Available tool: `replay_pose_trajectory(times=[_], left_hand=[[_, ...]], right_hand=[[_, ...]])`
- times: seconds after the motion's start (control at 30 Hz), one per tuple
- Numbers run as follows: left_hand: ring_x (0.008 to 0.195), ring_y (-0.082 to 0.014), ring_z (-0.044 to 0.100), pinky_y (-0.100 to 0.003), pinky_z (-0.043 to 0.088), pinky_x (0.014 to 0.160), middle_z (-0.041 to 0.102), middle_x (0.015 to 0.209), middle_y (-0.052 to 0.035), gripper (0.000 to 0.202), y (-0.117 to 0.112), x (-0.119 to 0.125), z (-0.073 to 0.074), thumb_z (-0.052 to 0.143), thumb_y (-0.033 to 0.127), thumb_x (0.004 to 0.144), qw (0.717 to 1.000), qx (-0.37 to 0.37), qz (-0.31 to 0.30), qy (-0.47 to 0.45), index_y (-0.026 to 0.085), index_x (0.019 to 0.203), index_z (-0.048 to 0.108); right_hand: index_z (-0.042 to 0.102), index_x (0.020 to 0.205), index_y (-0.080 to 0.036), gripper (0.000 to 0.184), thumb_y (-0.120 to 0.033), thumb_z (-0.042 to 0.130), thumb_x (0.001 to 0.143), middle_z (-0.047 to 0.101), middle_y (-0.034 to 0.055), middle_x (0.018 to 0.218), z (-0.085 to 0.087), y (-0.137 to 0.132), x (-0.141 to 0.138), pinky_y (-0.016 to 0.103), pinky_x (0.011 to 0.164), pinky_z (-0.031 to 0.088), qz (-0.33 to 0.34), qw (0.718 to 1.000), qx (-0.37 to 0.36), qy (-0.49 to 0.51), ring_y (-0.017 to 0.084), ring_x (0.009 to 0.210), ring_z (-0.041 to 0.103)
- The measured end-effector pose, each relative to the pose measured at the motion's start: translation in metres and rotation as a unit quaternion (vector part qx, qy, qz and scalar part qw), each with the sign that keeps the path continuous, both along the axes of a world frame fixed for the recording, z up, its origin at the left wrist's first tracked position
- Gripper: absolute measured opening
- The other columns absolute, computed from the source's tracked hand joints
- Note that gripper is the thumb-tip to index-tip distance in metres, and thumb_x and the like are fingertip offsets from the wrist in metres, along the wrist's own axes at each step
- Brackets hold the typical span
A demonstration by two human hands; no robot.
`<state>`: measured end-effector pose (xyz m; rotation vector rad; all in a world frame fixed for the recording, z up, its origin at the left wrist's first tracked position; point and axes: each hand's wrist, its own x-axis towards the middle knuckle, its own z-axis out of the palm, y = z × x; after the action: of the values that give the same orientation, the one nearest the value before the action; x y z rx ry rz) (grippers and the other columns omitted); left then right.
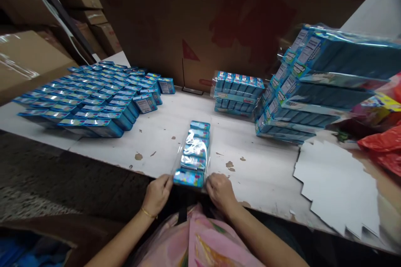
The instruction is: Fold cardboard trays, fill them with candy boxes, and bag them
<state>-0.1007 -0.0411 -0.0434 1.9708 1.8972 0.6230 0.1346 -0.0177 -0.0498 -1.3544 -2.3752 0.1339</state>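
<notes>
The left hand (156, 195) and the right hand (221, 192) are both half-closed, fingers curled inward, on either side of the near end of a row of blue boxes (194, 154); the left fingers (169, 182) press against the plastic at that end, and the right fingers (208, 182) meet it at the opposite corner; how firm the grip is cannot be told. The row sits directly in front of the person, between the hands, and runs straight away from them across the table; about five boxes stand in line, wrapped in clear plastic film (191, 144) that shines and wrinkles along the top. A gold bracelet (148, 212) circles the left wrist; below the hands, a pink patterned apron (200, 238) covers the person's front. The white table (250, 179) is chipped and stained brown in spots; to the left lie many loose blue boxes (84, 100) in close rows; farther ahead sits a film-wrapped bundle of blue boxes (236, 93); to the right rises a leaning stack of larger wrapped bundles (316, 85); beside it lies a notched white cardboard sheet (336, 187), and past that a red plastic bag (380, 146); brown cardboard cartons (175, 16) stand behind the table.
</notes>
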Motion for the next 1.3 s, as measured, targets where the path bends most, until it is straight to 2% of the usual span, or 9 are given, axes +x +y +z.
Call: replay_pose_trajectory(times=[0.17,0.33,0.43,0.5,0.57,0.7,1.1,1.2,1.3], left_hand=[[0.053,-0.01,0.047,-0.021,0.033,0.056,0.05,0.054,0.0018,0.027,0.008,-0.007,-0.006,0.039,0.03,0.081,0.996,0.031,0.087,0.003,0.017,0.062,0.053],[0.064,-0.0123,0.053,-0.021,0.036,0.062,0.058,0.069,-0.0011,0.026,-0.004,0.001,-0.005,0.04,0.037,0.081,0.994,0.037,0.107,-0.008,0.018,0.078,0.057],[0.065,-0.0138,0.054,-0.022,0.036,0.061,0.061,0.07,-0.0024,0.032,-0.003,0.006,-0.003,0.041,0.044,0.08,0.994,0.002,0.113,0.005,0.018,0.078,0.06],[0.062,-0.0141,0.055,-0.023,0.034,0.058,0.061,0.066,-0.0025,0.033,-0.002,0.009,-0.003,0.041,0.044,0.08,0.993,-0.027,0.111,0.021,0.019,0.073,0.061],[0.061,-0.0142,0.055,-0.023,0.033,0.057,0.061,0.063,-0.0024,0.031,-0.001,0.011,-0.004,0.042,0.042,0.081,0.992,-0.043,0.114,0.025,0.019,0.072,0.061],[0.063,-0.0142,0.057,-0.023,0.033,0.058,0.062,0.065,-0.0035,0.027,0.0,0.012,-0.006,0.043,0.035,0.08,0.993,-0.044,0.108,0.009,0.017,0.074,0.062],[0.06,-0.0145,0.056,-0.023,0.033,0.057,0.061,0.062,-0.0037,0.024,0.004,0.008,-0.011,0.043,0.032,0.079,0.996,-0.029,0.08,0.028,0.017,0.071,0.06],[0.061,-0.0145,0.057,-0.023,0.034,0.058,0.062,0.064,-0.0039,0.023,0.005,0.007,-0.01,0.044,0.031,0.078,0.996,-0.036,0.079,0.025,0.017,0.07,0.06],[0.063,-0.0152,0.058,-0.023,0.035,0.059,0.062,0.065,-0.0039,0.023,0.005,0.009,-0.009,0.044,0.033,0.078,0.994,-0.049,0.086,0.037,0.017,0.072,0.06]], right_hand=[[0.054,0.063,-0.018,0.022,-0.018,0.042,0.081,0.059,0.0002,0.065,0.014,0.014,-0.003,0.023,0.058,0.029,-0.038,0.995,-0.09,-0.006,0.011,0.061,0.052],[0.057,0.06,-0.02,0.033,-0.032,0.041,0.086,0.058,-0.0007,0.058,0.019,-0.01,0.012,0.022,0.056,0.034,-0.038,0.985,-0.153,0.064,0.011,0.057,0.053],[0.064,0.083,-0.021,0.024,-0.03,0.042,0.086,0.065,0.002,0.078,0.02,-0.028,-0.002,0.023,0.067,0.042,0.043,0.974,-0.167,0.149,0.012,0.073,0.059],[0.059,0.103,-0.023,0.026,-0.023,0.04,0.087,0.063,0.0041,0.098,0.017,-0.034,-0.018,0.025,0.079,0.044,0.091,0.959,-0.169,0.21,0.013,0.091,0.057],[0.056,0.11,-0.023,0.031,-0.017,0.037,0.087,0.061,0.0052,0.106,0.011,-0.035,-0.033,0.029,0.086,0.043,0.088,0.948,-0.17,0.253,0.014,0.1,0.054],[0.059,0.104,-0.021,0.031,-0.014,0.036,0.086,0.062,0.0051,0.102,0.0,-0.029,-0.045,0.029,0.086,0.043,0.044,0.939,-0.173,0.292,0.015,0.097,0.056],[0.06,0.1,-0.022,0.031,-0.01,0.036,0.084,0.064,0.0027,0.096,-0.002,-0.015,-0.06,0.025,0.076,0.044,-0.055,0.96,-0.144,0.233,0.015,0.087,0.06],[0.057,0.101,-0.022,0.029,-0.013,0.034,0.086,0.063,0.0037,0.093,0.009,-0.017,-0.056,0.024,0.074,0.044,-0.032,0.971,-0.106,0.211,0.014,0.083,0.058],[0.053,0.103,-0.017,0.022,-0.022,0.039,0.086,0.059,0.0079,0.091,0.028,-0.014,-0.043,0.026,0.074,0.042,-0.038,0.982,-0.017,0.182,0.016,0.085,0.054]])
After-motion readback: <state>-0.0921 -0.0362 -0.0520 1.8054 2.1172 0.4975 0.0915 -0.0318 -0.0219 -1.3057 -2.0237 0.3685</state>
